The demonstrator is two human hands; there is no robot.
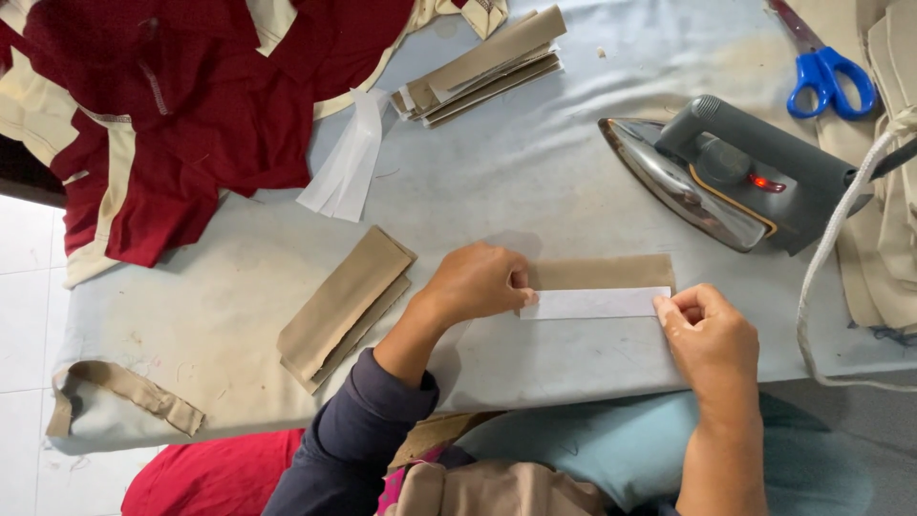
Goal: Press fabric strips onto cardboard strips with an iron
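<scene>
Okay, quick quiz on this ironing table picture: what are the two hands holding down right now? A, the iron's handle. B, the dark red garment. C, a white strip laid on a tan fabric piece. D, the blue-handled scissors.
C: the left hand and right hand pinch the ends of a white strip laid along a tan fabric piece, while the iron rests apart on its side.

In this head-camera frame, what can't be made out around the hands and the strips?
- Left hand fingertips: curled under, hidden by the hand itself.
- White strip ends: covered by both hands; right hand hides one.
- Tan strip lower edge: under the white strip.
- Scissors blades: cut off by the top edge.
- Iron cord: leaves at the right edge.
</scene>
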